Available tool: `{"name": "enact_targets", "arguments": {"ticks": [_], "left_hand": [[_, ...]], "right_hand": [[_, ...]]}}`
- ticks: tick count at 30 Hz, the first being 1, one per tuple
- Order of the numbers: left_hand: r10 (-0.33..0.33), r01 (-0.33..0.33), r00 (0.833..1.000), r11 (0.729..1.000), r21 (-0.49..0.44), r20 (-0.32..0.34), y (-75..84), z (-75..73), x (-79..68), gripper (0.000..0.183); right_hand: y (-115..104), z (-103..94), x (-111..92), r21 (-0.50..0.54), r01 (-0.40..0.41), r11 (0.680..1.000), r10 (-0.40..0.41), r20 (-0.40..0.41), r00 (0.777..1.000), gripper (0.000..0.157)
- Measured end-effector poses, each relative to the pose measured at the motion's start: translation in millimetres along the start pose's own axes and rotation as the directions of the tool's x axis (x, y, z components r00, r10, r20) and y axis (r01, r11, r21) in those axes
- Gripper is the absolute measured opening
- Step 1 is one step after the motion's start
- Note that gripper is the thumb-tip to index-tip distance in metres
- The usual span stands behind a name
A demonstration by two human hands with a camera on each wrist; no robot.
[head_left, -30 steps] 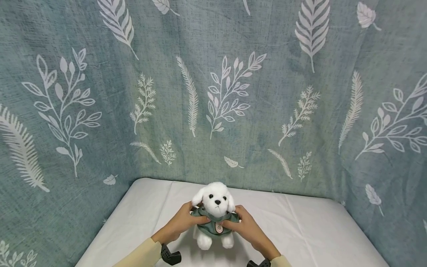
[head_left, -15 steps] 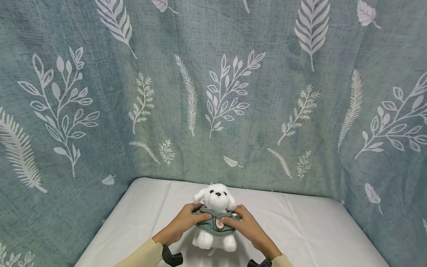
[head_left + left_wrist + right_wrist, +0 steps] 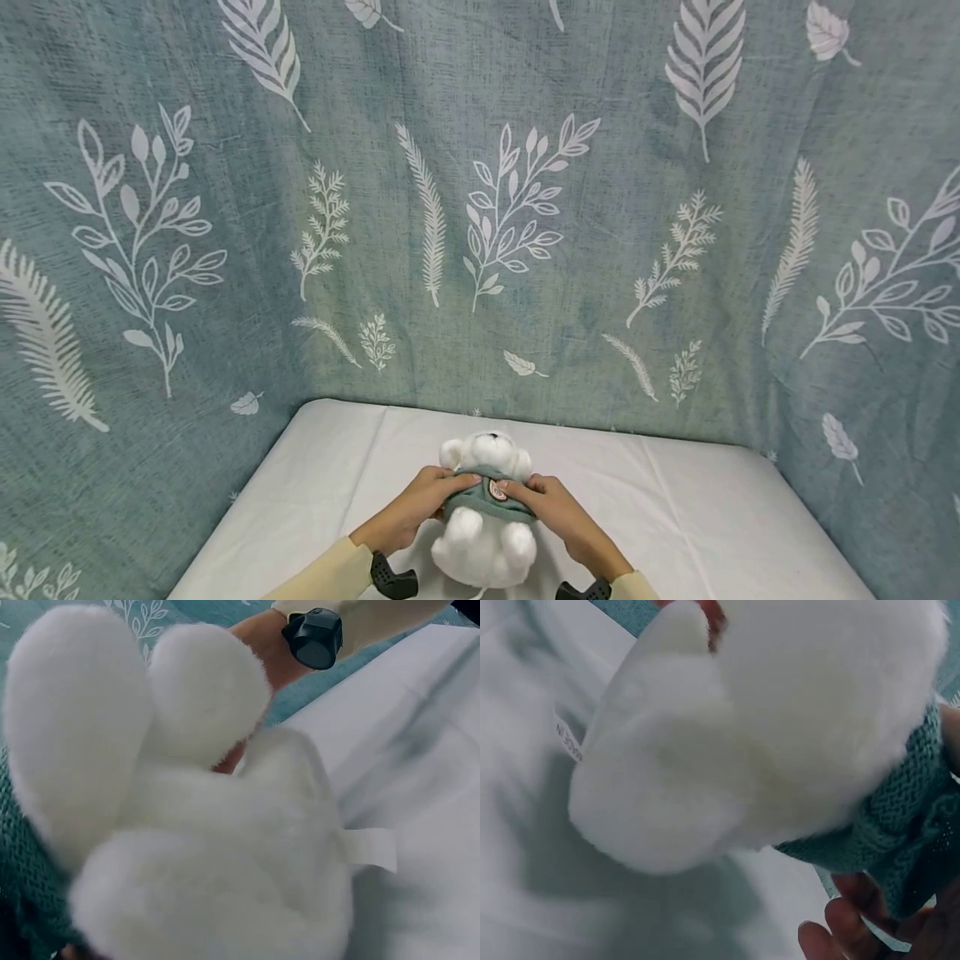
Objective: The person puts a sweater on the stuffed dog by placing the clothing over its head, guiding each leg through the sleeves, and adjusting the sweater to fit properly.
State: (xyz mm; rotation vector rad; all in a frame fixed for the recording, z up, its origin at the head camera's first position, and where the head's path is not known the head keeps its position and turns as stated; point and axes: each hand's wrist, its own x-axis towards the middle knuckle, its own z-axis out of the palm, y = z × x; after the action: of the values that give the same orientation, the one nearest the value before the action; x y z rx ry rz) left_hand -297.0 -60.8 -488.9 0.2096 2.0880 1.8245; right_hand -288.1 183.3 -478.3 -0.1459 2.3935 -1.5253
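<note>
A white plush dog point(image 3: 483, 557) in a green knitted top point(image 3: 476, 500) is tilted back, its muzzle upward and its feet and underside facing the head camera. My left hand point(image 3: 416, 504) grips one side of the top, thumb across the chest. On the other side, my right hand point(image 3: 561, 510) holds it likewise, its thumb by a small oval patch point(image 3: 496, 491). The plush legs fill much of the left wrist view, where a white cloth tag point(image 3: 371, 849) sticks out from the rear. Some right-hand fingertips point(image 3: 814, 939) show below the knit in the right wrist view.
A white-covered surface point(image 3: 675, 517) lies beneath the dog, whose shadow falls on it. Teal curtains point(image 3: 570, 350) with white leaf prints close off the back and both sides. Black devices point(image 3: 393, 577) are strapped to both wrists, next to cream sleeves.
Both hands have tipped the plush dog backward: its face has turned from forward to upward, and its feet and underside have swung into view. The hands keep hold of its top throughout.
</note>
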Motion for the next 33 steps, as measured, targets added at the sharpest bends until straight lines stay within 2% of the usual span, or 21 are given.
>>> {"name": "enact_targets", "arguments": {"ticks": [5,13,17,21,27,33], "left_hand": [[-0.01,0.01,1.0,1.0,-0.013,-0.01,-6.5,4.0,3.6,0.046],[-0.11,0.106,0.993,0.991,-0.084,-0.036,-17.7,6.5,8.7,0.065],[-0.128,0.124,0.991,0.985,-0.119,-0.026,-21.1,6.6,10.6,0.069],[-0.135,0.133,0.991,0.979,-0.156,-0.003,-23.8,6.0,12.1,0.069],[-0.157,0.152,0.988,0.97,-0.192,-0.008,-30.0,6.1,15.3,0.071],[-0.164,0.164,0.986,0.958,-0.237,0.016,-36.0,7.0,17.7,0.074]], "right_hand": [[3,1.1,2,-0.001,-0.016,1.0,0.016,0.025,1.0,0.06],[12,2.8,10,0.032,-0.045,0.998,0.043,0.071,0.997,0.064],[15,3.0,13,0.073,-0.059,0.996,0.051,0.097,0.994,0.065],[17,4.3,16,0.09,-0.1,0.991,0.092,0.083,0.992,0.07],[21,6.9,22,0.103,-0.154,0.983,0.149,0.057,0.987,0.086],[26,9.0,23,0.106,-0.177,0.979,0.173,0.045,0.984,0.086]]}}
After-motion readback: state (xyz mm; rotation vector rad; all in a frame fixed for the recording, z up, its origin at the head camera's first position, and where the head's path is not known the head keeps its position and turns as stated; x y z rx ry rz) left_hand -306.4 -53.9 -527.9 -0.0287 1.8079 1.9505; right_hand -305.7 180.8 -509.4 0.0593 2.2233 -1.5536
